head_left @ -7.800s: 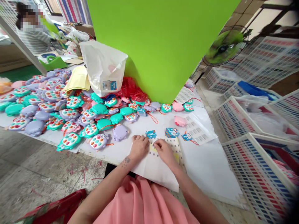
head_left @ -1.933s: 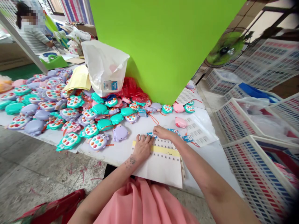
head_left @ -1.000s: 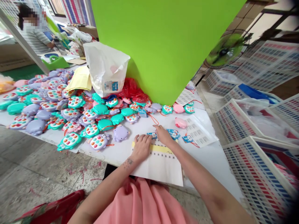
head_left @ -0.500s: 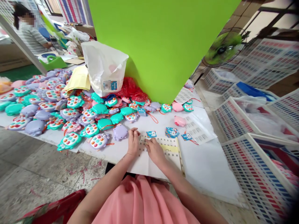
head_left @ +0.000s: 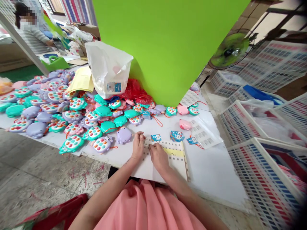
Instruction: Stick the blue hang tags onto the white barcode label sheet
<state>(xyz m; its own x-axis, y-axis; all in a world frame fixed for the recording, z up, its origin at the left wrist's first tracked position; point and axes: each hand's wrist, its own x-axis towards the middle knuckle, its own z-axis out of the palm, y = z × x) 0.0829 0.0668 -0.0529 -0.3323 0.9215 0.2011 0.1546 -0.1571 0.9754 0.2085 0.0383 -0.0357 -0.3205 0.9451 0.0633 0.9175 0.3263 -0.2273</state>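
A white sheet with rows of small grey square stickers (head_left: 178, 164) lies before me, with a yellow strip (head_left: 177, 153) across it. My left hand (head_left: 138, 146) rests at the sheet's left edge, fingers curled together; whatever is between them is too small to make out. On the sheet itself, my right hand (head_left: 158, 157) has its fingertips pinched close to the small squares, hiding part of the rows. Just beyond the hands lies a single blue TOYS card tag (head_left: 156, 137). A small pile of the same tags (head_left: 177, 135) sits to its right.
A heap of turtle-like and crab-like pop toys (head_left: 72, 116) covers the table's left side. Behind it stand a white plastic bag (head_left: 105, 68) and a green panel (head_left: 163, 48). Plastic baskets (head_left: 261, 179) line the right, near a fan (head_left: 227, 51). A person (head_left: 33, 35) sits far left.
The right hand's fingers have shifted slightly on the sheet and curl a little more. The left hand stays almost where it was. The view has moved very slightly.
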